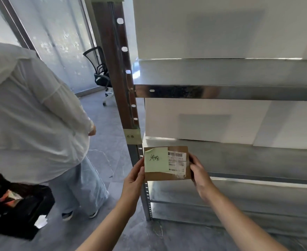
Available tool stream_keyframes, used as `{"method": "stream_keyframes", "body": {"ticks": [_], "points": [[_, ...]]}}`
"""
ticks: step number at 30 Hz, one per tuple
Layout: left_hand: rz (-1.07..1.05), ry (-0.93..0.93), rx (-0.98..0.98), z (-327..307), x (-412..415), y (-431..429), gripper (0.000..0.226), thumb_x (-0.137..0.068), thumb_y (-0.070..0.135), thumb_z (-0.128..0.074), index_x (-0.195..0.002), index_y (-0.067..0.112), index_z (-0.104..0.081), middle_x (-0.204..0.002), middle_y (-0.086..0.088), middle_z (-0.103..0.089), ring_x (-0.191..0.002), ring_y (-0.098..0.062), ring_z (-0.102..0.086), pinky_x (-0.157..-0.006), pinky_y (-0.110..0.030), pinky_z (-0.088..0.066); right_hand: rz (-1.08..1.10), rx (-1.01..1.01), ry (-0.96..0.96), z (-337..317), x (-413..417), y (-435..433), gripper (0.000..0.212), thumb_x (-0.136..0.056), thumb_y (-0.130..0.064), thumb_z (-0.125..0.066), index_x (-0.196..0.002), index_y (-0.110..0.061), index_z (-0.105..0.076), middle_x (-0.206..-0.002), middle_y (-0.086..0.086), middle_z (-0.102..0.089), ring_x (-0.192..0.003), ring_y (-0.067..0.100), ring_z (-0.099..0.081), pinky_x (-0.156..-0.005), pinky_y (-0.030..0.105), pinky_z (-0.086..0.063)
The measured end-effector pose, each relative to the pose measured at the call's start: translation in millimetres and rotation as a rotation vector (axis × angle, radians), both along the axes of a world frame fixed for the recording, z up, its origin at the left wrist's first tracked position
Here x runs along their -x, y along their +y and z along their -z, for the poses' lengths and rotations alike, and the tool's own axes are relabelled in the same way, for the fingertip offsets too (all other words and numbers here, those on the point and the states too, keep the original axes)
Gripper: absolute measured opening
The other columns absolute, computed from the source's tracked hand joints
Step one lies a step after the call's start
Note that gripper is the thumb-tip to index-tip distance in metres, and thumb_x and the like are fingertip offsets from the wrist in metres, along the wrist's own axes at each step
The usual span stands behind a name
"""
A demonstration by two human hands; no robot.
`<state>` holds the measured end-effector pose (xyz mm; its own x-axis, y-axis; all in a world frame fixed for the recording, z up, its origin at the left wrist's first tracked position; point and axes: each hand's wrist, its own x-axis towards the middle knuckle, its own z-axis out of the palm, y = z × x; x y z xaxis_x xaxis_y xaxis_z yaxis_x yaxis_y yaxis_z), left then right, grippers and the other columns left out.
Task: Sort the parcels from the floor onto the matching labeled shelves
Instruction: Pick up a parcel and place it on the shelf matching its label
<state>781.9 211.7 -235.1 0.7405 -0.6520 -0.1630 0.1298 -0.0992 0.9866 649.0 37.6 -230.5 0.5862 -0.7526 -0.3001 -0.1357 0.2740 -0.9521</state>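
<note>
A small brown cardboard parcel (167, 175) is held upright in front of the metal shelf unit (221, 92). It carries a green sticky note (156, 160) with handwriting and a white barcode label (177, 163). My left hand (134, 175) grips its left edge and my right hand (199, 173) grips its right edge. A green handwritten label (132, 136) is stuck on the shelf's upright post just above and left of the parcel. The parcel hangs level with the shelf board (257, 160) right behind it.
Large white boxes (212, 122) fill the shelf levels above. A person in a white shirt (31, 115) stands at the left, with dark bags (18, 211) on the floor beside them. An office chair (100, 73) stands at the back by the window.
</note>
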Motion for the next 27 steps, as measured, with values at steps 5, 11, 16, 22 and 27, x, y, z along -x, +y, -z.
{"method": "stream_keyframes", "body": {"ticks": [5,11,16,22,27], "points": [[-0.001,0.016,0.007,-12.4,4.2,-32.2,0.031,-0.105,0.039,-0.051,-0.133,0.046,-0.061,-0.136,0.012,-0.065,-0.128,-0.01,-0.057,-0.11,-0.032,-0.045,0.027,-0.008,-0.013,-9.4,6.1,-25.5,0.045,-0.1,0.0,-0.034,-0.132,-0.023,-0.056,-0.116,0.003,-0.071,-0.099,0.015,-0.069,-0.075,0.028,-0.056],[0.001,0.097,0.017,-23.8,-7.7,-74.7,0.029,-0.103,0.041,-0.053,-0.129,0.044,-0.065,-0.138,0.006,-0.065,-0.131,-0.018,-0.057,-0.116,-0.045,-0.042,0.016,-0.047,-0.037,-18.9,2.5,-59.6,0.042,-0.102,0.0,-0.033,-0.134,-0.015,-0.055,-0.116,0.007,-0.068,-0.092,0.011,-0.067,-0.059,0.015,-0.054],[0.022,0.199,0.02,-10.1,-17.2,-100.0,0.034,-0.106,0.031,-0.05,-0.138,0.027,-0.059,-0.138,-0.003,-0.065,-0.126,-0.019,-0.062,-0.102,-0.032,-0.053,-0.014,-0.029,0.025,-18.6,-5.9,-83.3,0.035,-0.103,-0.007,-0.036,-0.125,-0.026,-0.057,-0.123,0.007,-0.067,-0.101,0.016,-0.065,-0.065,0.018,-0.048],[0.002,0.302,0.0,15.1,-22.7,-120.5,0.034,-0.108,0.023,-0.047,-0.141,0.019,-0.057,-0.137,-0.007,-0.064,-0.123,-0.021,-0.062,-0.092,-0.026,-0.053,-0.044,-0.038,0.105,3.9,-10.8,-103.0,0.037,-0.105,-0.006,-0.033,-0.132,-0.021,-0.054,-0.122,0.006,-0.063,-0.088,0.008,-0.06,-0.049,0.006,-0.045],[0.022,0.317,-0.043,29.5,-29.1,-133.8,0.032,-0.109,0.023,-0.046,-0.139,0.02,-0.058,-0.132,-0.004,-0.066,-0.121,-0.019,-0.063,-0.092,-0.024,-0.052,-0.034,-0.046,0.122,20.3,-11.1,-115.4,0.038,-0.104,-0.005,-0.036,-0.138,-0.013,-0.053,-0.123,0.008,-0.063,-0.083,0.001,-0.059,-0.048,0.006,-0.046]]}}
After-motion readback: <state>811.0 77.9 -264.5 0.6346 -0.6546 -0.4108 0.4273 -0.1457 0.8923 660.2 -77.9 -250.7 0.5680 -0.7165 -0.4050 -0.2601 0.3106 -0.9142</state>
